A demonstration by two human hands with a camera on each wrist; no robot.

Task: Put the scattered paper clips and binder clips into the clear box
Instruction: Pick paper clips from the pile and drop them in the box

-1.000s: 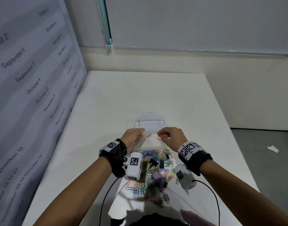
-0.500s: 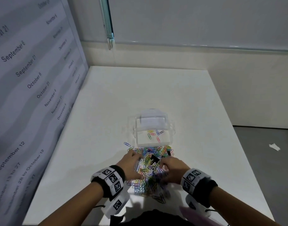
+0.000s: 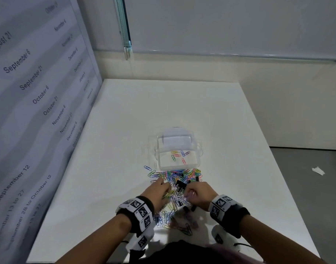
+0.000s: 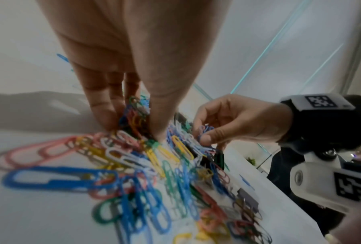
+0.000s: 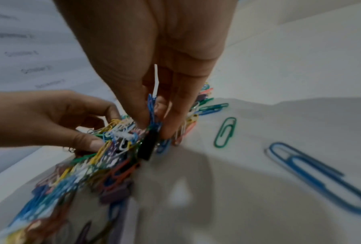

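A heap of coloured paper clips with black binder clips lies on the white table, just in front of the clear box. The box holds several paper clips. My left hand digs into the heap, its fingers and thumb pinching a bunch of clips. My right hand pinches another bunch of clips beside a black binder clip. Both hands sit side by side in the near half of the heap.
The table ends close to my body and at the right, where grey floor with a paper scrap shows. A printed wall panel runs along the left. Loose clips lie right of the heap.
Both hands came back from over the clear box to the heap and closed their fingers on bunches of clips. Several clips now lie in the box.
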